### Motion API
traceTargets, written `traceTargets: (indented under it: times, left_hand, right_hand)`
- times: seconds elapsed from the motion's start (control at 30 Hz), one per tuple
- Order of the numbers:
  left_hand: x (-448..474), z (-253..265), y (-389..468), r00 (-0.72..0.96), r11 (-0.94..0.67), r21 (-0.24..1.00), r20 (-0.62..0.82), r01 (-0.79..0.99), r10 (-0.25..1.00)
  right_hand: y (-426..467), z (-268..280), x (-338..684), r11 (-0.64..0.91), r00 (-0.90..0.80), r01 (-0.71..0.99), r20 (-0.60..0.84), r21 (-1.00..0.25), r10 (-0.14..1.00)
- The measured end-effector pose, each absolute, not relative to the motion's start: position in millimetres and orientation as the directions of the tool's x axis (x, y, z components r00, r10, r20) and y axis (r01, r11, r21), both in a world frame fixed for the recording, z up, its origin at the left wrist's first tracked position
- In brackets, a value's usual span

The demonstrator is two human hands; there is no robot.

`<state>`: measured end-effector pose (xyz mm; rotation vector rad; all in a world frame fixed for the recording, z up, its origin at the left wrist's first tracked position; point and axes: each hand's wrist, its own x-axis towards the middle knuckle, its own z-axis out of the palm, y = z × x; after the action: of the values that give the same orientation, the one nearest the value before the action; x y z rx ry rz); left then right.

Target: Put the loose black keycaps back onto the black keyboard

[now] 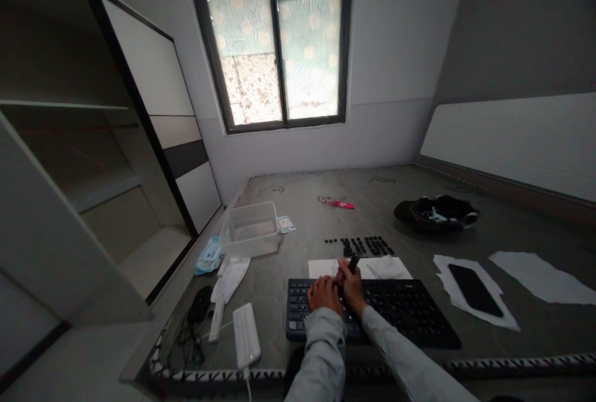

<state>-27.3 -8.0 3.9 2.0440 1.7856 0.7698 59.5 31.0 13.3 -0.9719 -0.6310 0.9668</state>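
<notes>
A black keyboard [410,309] lies in front of me; its right part looks stripped of keycaps, while keys still show at the left. My left hand [325,294] rests on its left part, palm down with the fingers laid over the keys. Close beside it, my right hand [352,287] is closed around a short black-handled tool [354,262], held upright over the keyboard; the tool's lower end is hidden. Behind the keyboard is white paper [321,269]. Beyond that, loose black keycaps [358,246] are set out in rows.
Left stand a clear plastic box [251,231], a blue packet [209,256], a white power bank [246,335] with a cable and a black mouse [200,304]. Right are a phone [475,290] on paper and a dark cap [437,214]. A red item [339,204] lies farther back.
</notes>
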Motion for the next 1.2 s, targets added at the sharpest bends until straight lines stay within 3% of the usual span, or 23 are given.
traceTargets:
  times: [0.23, 0.6, 0.97, 1.1, 1.2]
  left_hand:
    - [-24, 2, -2, 0.057, -0.139, 0.520, 0.170, 0.843, 0.984]
    - [-28, -7, -2, 0.085, -0.181, 0.542, 0.197, 0.820, 0.977]
    - [-31, -4, 1, 0.093, -0.088, 0.549, 0.020, 0.831, 0.995]
    - [-36, 6, -4, 0.107, -0.084, 0.582, -0.005, 0.809, 0.994]
    - [-39, 13, -7, 0.109, -0.102, 0.640, 0.027, 0.762, 0.994]
  right_hand:
    - [29, 7, 58, 0.287, 0.464, -0.308, 0.121, -0.907, 0.878]
    - [26, 5, 56, 0.258, 0.499, -0.266, 0.096, -0.929, 0.861]
    - [20, 7, 51, 0.240, 0.537, -0.143, 0.128, -0.960, 0.834]
    - [14, 15, 60, 0.257, 0.543, 0.031, 0.232, -0.966, 0.807]
    - [3, 16, 84, 0.331, 0.458, 0.314, 0.448, -0.890, 0.768]
